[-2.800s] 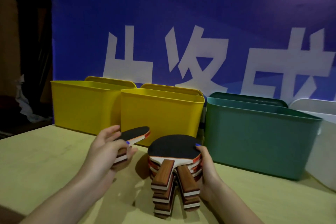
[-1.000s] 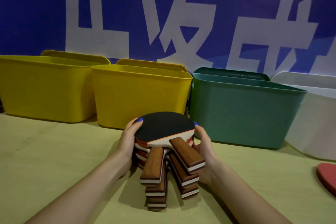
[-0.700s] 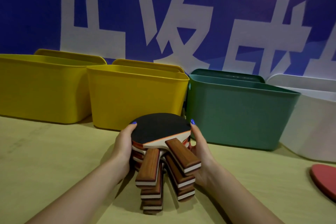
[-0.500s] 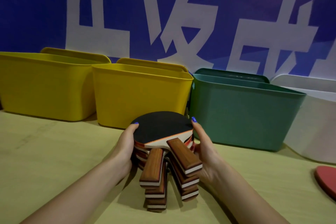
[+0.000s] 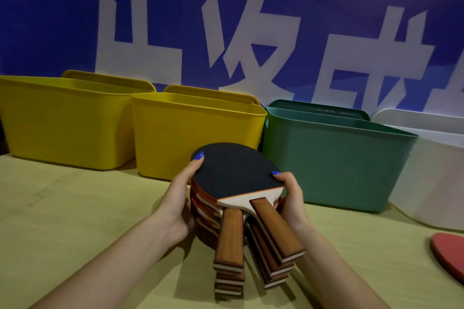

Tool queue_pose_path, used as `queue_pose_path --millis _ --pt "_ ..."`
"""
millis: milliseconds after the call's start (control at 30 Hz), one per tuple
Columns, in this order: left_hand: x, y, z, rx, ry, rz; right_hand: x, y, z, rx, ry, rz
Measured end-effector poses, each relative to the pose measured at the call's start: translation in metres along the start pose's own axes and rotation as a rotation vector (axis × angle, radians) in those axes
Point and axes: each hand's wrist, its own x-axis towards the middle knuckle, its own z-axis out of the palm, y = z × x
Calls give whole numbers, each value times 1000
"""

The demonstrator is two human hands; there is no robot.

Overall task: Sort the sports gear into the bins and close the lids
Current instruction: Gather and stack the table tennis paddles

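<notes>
Stacked wooden-handled, black-rubber table-tennis paddles [image 5: 237, 178] sit gripped between left hand [image 5: 177, 204] and right hand [image 5: 292, 198], before the smooth yellow plastic bin [image 5: 195, 133].

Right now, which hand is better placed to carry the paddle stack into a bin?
Neither alone: left hand and right hand grip opposite sides of the paddle stack. The right sits nearer the green bin.

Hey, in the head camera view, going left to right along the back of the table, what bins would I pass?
Far-left yellow plastic bin → second yellow plastic bin → dark green plastic bin → white plastic bin, cut off by the right edge. All four are open on top.
</notes>
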Motion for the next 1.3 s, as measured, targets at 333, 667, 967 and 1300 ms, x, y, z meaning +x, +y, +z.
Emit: queue_pose_path --millis 333,667,967,1300 --pt "-19 -5 12 9 -77 -227 9 -16 -16 -210 10 5" --pt "-38 -7 19 -50 -162 -134 -34 -42 -31 -674 36 118" --pt "-39 -30 23 -14 -259 -173 -111 -95 -146 -1603 840 -175" --pt "-36 -23 19 129 -209 -218 -138 -73 -223 -1518 1026 280"
